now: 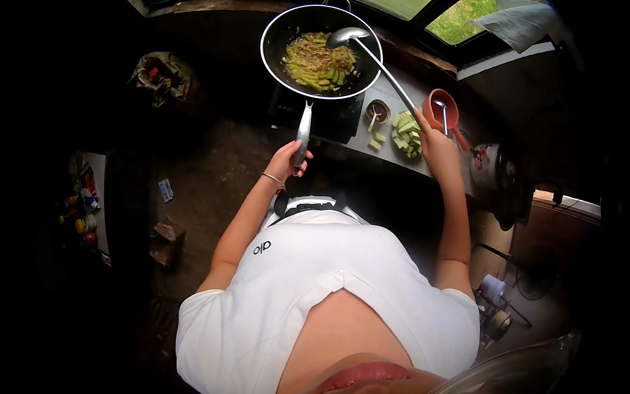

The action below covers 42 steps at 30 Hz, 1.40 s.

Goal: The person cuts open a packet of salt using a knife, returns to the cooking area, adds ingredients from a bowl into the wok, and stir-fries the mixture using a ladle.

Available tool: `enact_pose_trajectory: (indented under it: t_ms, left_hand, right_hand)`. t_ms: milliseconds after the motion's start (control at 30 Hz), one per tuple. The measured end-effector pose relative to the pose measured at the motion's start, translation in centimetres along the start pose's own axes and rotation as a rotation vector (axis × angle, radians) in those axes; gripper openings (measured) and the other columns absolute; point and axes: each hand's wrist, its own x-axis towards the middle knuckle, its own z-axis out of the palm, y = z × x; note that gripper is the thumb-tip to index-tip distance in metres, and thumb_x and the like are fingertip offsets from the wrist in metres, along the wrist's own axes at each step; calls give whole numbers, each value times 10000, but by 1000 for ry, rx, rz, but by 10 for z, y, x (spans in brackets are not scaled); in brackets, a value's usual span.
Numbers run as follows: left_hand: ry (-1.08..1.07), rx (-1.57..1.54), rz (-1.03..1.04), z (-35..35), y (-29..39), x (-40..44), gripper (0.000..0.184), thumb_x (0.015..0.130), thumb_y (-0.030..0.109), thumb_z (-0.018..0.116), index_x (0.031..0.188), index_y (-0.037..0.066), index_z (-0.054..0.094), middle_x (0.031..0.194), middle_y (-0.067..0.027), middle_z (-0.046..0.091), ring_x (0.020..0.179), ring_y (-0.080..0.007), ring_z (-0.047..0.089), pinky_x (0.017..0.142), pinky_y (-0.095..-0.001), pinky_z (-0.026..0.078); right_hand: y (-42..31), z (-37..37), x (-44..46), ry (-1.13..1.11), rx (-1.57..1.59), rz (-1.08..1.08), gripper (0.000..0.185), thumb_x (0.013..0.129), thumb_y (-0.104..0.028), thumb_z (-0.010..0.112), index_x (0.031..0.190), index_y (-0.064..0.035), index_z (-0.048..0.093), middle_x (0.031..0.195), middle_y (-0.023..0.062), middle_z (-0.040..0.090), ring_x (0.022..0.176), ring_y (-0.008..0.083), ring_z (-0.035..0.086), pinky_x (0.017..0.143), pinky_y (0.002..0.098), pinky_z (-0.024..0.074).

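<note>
A dark wok [275, 60] with a pale rim holds cooked green and yellowish food [318, 62]. My left hand [289, 159] is wrapped round a silver handle [304, 125] just below the wok's near edge. In my right hand [436, 146] is the long metal shaft of a ladle [396, 85], whose bowl [348, 37] hangs over the right part of the wok. Beside my right hand lie cut pale green pieces [407, 133] in a heap. The wok stands over a dark cooktop [328, 118].
An orange-red pot [429, 111] with a metal spoon stands right of the cut pieces. Left of them is a small bowl [378, 111] with a white spoon. A floral-patterned appliance [483, 164] is further right. A crumpled bag [164, 75] lies at the left.
</note>
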Motion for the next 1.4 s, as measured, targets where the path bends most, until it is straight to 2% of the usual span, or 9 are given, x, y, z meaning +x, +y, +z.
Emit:
enact_pose_trajectory:
  t_ms: [533,600,733,800,1000,1067,1233,1333,1400]
  left_hand:
    - [19,13,-17,0,-2,1,378,964,312,408,1227,45,452,819,-66,594,558,-117,545,435,-235,421]
    - [23,4,-28,2,0,3,378,964,312,408,1228,45,451,821,-64,594,551,-116,542,436,-232,420]
    - [-23,-21,17,-1,-5,2,263,951,324,435,946,64,475,815,-82,606,541,-131,552,436,-262,430]
    - [15,6,1,-3,-3,4,377,960,308,415,1225,43,453,822,-70,596,545,-122,545,425,-239,405]
    - [-3,17,12,-4,-4,2,367,965,297,404,1208,28,465,815,-76,595,558,-123,546,434,-239,427]
    - [-15,13,34,-2,-3,3,274,951,329,435,933,60,487,809,-78,608,546,-129,551,444,-262,438]
    - [-13,-11,47,-2,-2,9,270,950,326,436,932,61,488,808,-75,608,543,-126,553,437,-256,430]
    - [-3,-6,38,-1,-4,4,268,951,324,434,932,62,489,806,-73,608,542,-124,553,432,-251,424]
    - [-5,-2,31,0,-4,3,267,951,324,435,929,63,490,805,-72,608,537,-124,552,428,-250,420]
  right_hand:
    - [2,48,38,-10,-253,-304,781,758,28,500,1449,-201,217,563,105,526,479,267,555,472,376,461]
    - [5,30,34,-302,-340,-215,765,791,6,494,1455,-225,193,596,116,545,524,268,592,471,396,476]
    - [-2,49,45,-78,-316,-323,796,764,21,528,1451,-233,216,590,100,535,501,243,578,455,353,475]
    - [-1,19,33,-202,-365,-290,790,764,26,530,1448,-231,228,599,102,540,513,237,583,457,345,478]
    - [-17,15,42,-147,-490,-247,778,775,41,520,1443,-243,242,633,112,556,551,233,597,478,348,490]
    - [-10,13,43,-235,-390,-245,781,764,44,525,1434,-265,267,636,106,560,543,241,593,494,358,493]
    - [37,-31,18,-319,-274,-197,668,847,-64,521,1431,-272,272,677,114,587,560,214,601,537,363,492]
    - [54,-28,-3,-117,313,-163,563,868,-94,521,1391,-236,370,644,82,552,550,158,573,500,289,458]
    - [44,-43,-3,-512,811,245,481,906,-200,524,1372,-181,408,630,9,485,530,71,477,485,224,393]
